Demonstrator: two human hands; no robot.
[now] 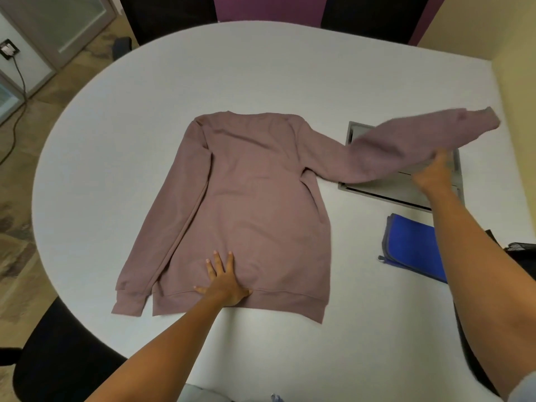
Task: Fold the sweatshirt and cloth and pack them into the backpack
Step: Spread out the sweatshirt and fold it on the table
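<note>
Left hand (223, 281) pressing flat, fingers spread, on the hem of the sweatshirt (249, 204) at mid-table, right hand (435, 169) gripping its lifted sleeve (406, 143); soft, limp fabric, probably best held at cuffs and seams.

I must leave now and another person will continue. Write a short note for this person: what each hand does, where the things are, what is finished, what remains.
Left hand: fingers spread, pressing flat on the sweatshirt near its hem.
Right hand: holds the sweatshirt's outstretched sleeve lifted above the grey floor box in the table; the grip itself is blurred.
Sweatshirt: spread flat, the other sleeve lying along its side; no fold yet.
Blue cloth: already folded, lying on the table to the right.
Backpack: not clearly seen; only a dark object shows at the right edge.
Left to do: fold in the sleeve, fold the body, pack both.
</note>
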